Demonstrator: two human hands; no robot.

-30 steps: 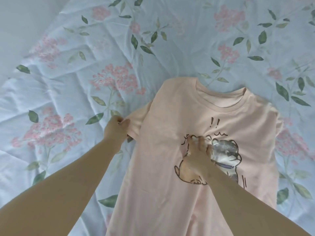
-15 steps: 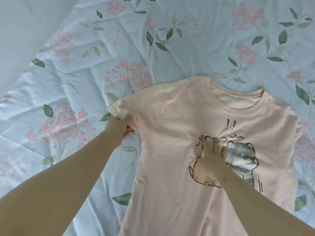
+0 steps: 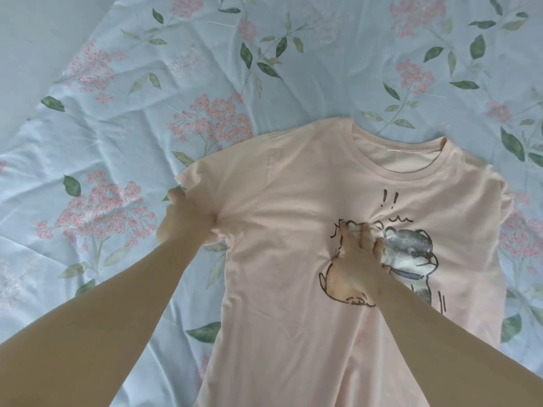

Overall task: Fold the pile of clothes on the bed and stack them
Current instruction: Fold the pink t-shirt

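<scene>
T-shirt (image 3: 279, 318) flat, pale pink, floral sheet (image 3: 323, 83) creased

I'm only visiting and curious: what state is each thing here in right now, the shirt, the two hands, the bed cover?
pink T-shirt, lying face up on the bed, not folded, cartoon print showing.
sleeve, spread out sideways, its hem held.
left hand, grips the sleeve hem.
right hand, fingers spread, presses down on the cartoon print.
floral bed sheet, spread under the shirt, creased.
</scene>
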